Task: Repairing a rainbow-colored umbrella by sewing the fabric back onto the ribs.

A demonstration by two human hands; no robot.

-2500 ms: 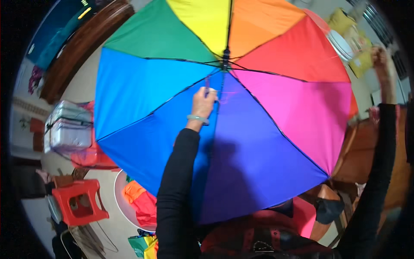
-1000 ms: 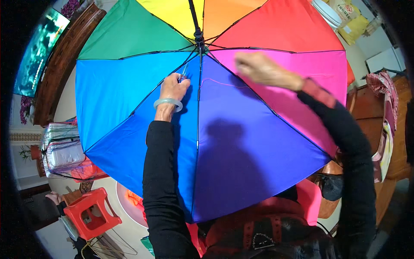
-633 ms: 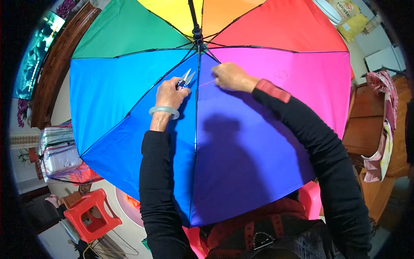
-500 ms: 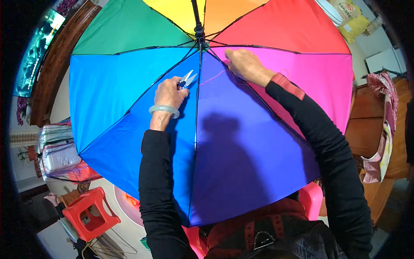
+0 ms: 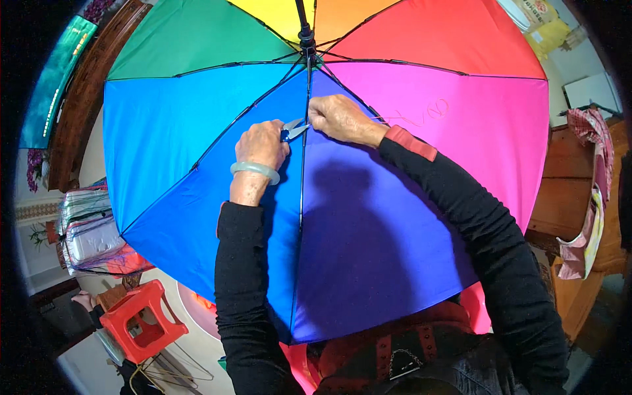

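An open umbrella [image 5: 164, 128] with rainbow-coloured panels spreads before me, its inner side and black ribs facing me. My left hand [image 5: 259, 146], a pale bangle at its wrist, grips thread snips [image 5: 297, 130]. Their parted blades point at the rib [image 5: 303, 191] between the blue and purple panels. Just right of the blade tips, my right hand [image 5: 345, 118] is pinched closed by that rib. A fine pinkish thread [image 5: 421, 117] trails from behind this hand across the pink panel in loops. The pinched fingertips hide its other end.
The umbrella shaft [image 5: 304, 16] rises at the top middle. At lower left are a red plastic stool [image 5: 143, 322] and bagged white packages [image 5: 95, 234]. Patterned cloth [image 5: 589, 151] hangs by wooden furniture [image 5: 559, 191] at right. A lit screen [image 5: 56, 85] is at upper left.
My right hand has moved left and down to the rib, beside the blades. The snips have tilted toward the rib. The thread's loose end now lies over the pink panel.
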